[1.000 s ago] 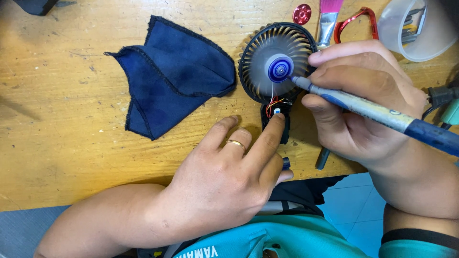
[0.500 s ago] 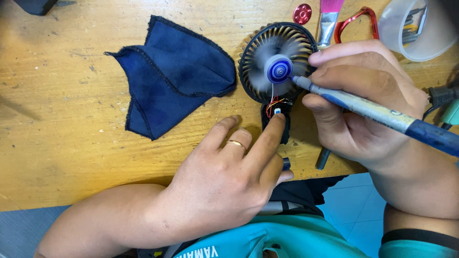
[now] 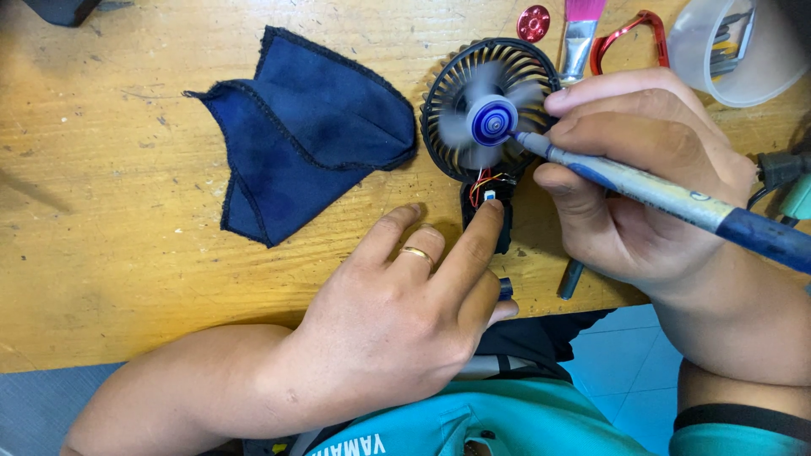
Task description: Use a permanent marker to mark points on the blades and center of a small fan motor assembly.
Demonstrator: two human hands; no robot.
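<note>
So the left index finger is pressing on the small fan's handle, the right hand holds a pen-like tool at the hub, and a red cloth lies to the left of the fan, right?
Not quite: the cloth is dark blue, not red, as the head view shows. The rest holds: left hand index finger on the fan handle, right hand holding the pen-like tool at the hub.

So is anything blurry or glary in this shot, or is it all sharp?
In the head view, the small fan's blades are smeared by motion blur around the blue hub, while the left hand, the right hand and the dark blue cloth are sharp. Light is soft and even on the wooden table, with faint shadows and no strong glare.
</note>
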